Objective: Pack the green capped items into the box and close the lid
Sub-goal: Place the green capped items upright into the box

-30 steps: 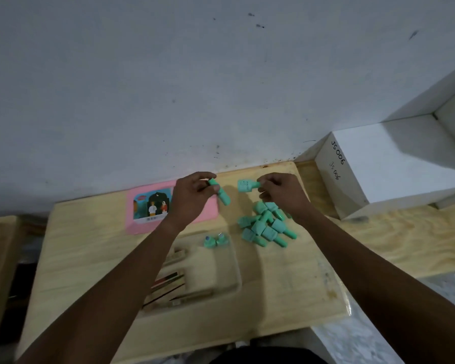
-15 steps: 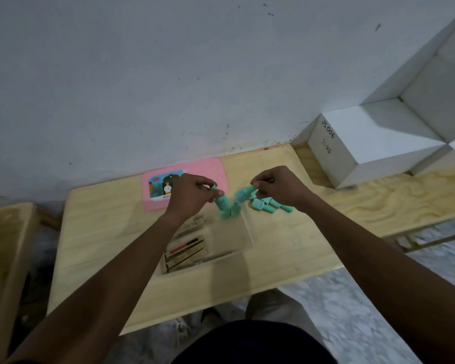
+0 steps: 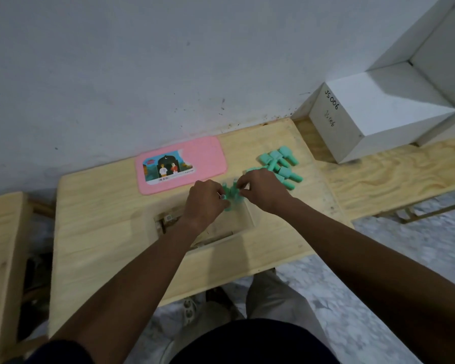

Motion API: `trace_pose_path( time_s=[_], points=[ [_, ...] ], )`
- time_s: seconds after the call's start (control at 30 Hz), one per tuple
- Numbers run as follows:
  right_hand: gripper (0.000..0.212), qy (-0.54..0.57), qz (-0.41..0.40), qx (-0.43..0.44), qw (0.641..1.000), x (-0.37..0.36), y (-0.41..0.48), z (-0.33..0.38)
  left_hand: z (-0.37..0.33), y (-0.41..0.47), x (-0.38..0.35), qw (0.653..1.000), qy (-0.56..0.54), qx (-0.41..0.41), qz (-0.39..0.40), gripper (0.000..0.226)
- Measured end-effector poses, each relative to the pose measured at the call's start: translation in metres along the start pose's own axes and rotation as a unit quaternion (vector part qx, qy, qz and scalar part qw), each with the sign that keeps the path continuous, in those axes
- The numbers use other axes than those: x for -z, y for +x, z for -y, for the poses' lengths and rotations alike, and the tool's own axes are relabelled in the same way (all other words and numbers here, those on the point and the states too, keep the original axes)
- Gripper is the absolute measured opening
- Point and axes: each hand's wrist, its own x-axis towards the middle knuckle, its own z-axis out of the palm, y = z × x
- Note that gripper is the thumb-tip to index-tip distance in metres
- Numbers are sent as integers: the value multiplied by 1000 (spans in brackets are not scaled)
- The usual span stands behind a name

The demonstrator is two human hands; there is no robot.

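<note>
Since a second ago both hands have closed in from apart and dropped to the box, bringing their pieces with them; the loose pile keeps its place. Head view: left hand (image 3: 205,198) and right hand (image 3: 263,190) meet over the far right corner of the clear box (image 3: 250,218), fingers of each curled and pinching the green capped items (image 3: 231,196) between them, just at or inside the rim; exact finger placement is blurred. The rest of the pile (image 3: 279,164) lies near the table's far right corner, just beyond the right hand. The table (image 3: 103,206) also carries the pink lid (image 3: 208,158) along its far edge. Risks, as a judgement: the clear wall is hard to see, so a piece released at the corner could tip over the rim onto the table; items left standing or stacked uneven could stop the lid seating; the right wrist could sweep the pile toward the table's right edge. Writing: "JS 006" is handwritten on the white block (image 3: 365,119) at the right, with a fainter line under it that is not legible; the lid's picture label has print too small to read.
</note>
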Motion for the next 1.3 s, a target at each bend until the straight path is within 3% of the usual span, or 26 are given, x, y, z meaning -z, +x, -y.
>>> trace_pose_path(
  time_s=[0.4, 0.67, 0.97, 1.13, 1.3],
  points=[
    [16, -156, -37, 95, 982, -12, 6, -10, 0, 12, -25, 994, 97, -37, -17, 18],
    [16, -186, -54, 122, 973, -18, 7, -17, 7, 9, -26, 995, 81, -53, -8, 12],
    [17, -184, -89, 131, 970, -25, 6, -21, 9, 7, -22, 996, 59, -62, -21, 27],
    [21, -105, -128, 97, 981, -16, 1, -24, 6, 4, -14, 989, 122, -55, -63, 34],
    [15, -57, -178, -10, 982, 5, -2, -45, -16, 11, -8, 986, 87, -102, -99, 29]
  ],
)
